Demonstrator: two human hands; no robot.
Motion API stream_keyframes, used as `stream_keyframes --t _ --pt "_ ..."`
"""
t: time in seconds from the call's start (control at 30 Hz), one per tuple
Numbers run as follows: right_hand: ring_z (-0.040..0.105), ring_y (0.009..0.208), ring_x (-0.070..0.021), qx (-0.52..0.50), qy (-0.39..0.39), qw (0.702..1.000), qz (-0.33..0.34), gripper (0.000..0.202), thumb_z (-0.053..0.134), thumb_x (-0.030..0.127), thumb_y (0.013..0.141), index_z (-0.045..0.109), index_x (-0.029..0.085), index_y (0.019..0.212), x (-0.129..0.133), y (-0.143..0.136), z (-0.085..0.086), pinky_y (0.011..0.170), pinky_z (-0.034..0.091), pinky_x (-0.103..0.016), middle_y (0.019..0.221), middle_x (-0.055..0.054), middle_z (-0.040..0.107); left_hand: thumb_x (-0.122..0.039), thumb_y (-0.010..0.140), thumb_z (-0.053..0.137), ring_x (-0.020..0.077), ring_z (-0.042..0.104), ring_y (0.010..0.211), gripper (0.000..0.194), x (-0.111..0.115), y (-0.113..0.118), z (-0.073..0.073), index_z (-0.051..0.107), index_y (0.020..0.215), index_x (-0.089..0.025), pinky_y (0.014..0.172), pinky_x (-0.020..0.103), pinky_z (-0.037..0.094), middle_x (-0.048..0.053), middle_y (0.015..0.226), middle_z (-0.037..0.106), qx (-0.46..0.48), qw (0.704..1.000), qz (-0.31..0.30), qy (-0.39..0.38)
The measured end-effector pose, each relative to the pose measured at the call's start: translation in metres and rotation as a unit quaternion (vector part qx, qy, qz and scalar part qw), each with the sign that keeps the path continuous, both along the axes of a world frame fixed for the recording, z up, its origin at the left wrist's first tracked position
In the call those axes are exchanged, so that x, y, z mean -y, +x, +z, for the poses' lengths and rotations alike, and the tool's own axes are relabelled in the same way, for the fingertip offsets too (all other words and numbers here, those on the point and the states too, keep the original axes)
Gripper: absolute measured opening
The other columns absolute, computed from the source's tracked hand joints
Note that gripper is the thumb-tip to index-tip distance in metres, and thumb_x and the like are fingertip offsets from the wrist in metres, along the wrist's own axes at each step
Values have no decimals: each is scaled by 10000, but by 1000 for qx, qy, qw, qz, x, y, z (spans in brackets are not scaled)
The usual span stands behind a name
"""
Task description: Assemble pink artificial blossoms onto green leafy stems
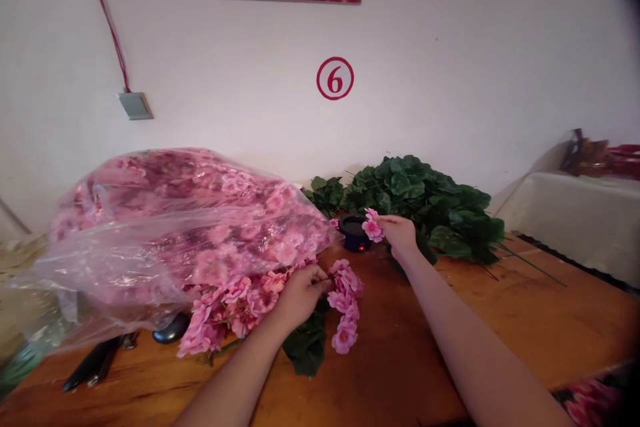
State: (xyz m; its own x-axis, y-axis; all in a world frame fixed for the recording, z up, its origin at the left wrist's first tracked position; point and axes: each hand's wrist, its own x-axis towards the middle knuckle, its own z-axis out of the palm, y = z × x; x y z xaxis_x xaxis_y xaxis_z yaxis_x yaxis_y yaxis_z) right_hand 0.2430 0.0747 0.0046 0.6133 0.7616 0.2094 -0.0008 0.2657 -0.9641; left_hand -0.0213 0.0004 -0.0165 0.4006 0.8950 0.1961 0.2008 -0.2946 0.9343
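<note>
My left hand (303, 292) is closed around the stem of an artificial flower spray (345, 303), whose pink blossoms hang to the right of my fingers. Dark green leaves (306, 345) show below that hand. My right hand (399, 235) pinches a small pink artificial flower (373, 227) beside a round dark pot (354, 232) with a lit red light on its front. What lies inside the pot is too dark to make out. Loose pink flowers (240, 303) lie just left of my left hand.
A large clear plastic bag (150, 227) full of pink flowers fills the left of the wooden table (400, 373). Green leaf stems (425, 203) are heaped behind my right hand. A black-handled tool (93, 363) and a dark rounded object (171, 328) lie front left.
</note>
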Motion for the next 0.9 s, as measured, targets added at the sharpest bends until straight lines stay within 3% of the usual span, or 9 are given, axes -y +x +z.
stream_keyframes --t 0.37,0.9 --pt "615 484 -170 15 -26 999 -27 185 744 232 503 738 144 667 -2 1 -1 443 464 -235 541 -10 686 -291 749 600 119 489 578 140 0 0 0 575 694 -163 554 228 347 -32 609 552 -5 1000 3 -6" --pt "586 441 -154 -109 -3 994 15 192 735 186 475 717 122 655 5 0 8 425 499 -264 516 -21 658 -316 726 637 108 491 539 166 -1 0 2 591 684 -162 530 220 352 -34 575 560 20 999 -3 -31"
